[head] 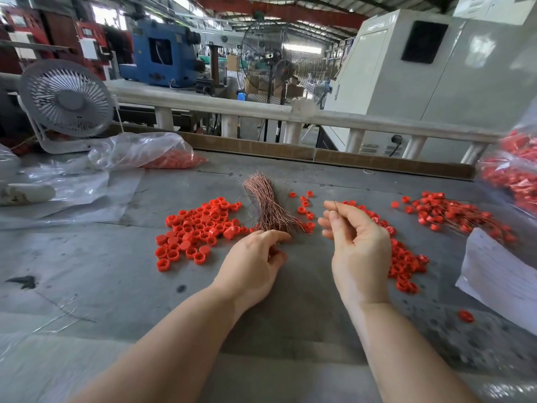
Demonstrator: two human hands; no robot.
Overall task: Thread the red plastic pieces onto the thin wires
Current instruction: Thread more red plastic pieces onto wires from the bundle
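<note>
Bright, even daylight fills the hall, coming from the roof openings and the far end, where the glare washes out detail. The grey worktop (87,271) is evenly lit, with only soft, faint shadows under the forearms. The wide lens bends the white railing (261,110) and stretches the near corners. The bag of red pieces (511,170) at the right edge is smeared; the centre is sharp.
</note>
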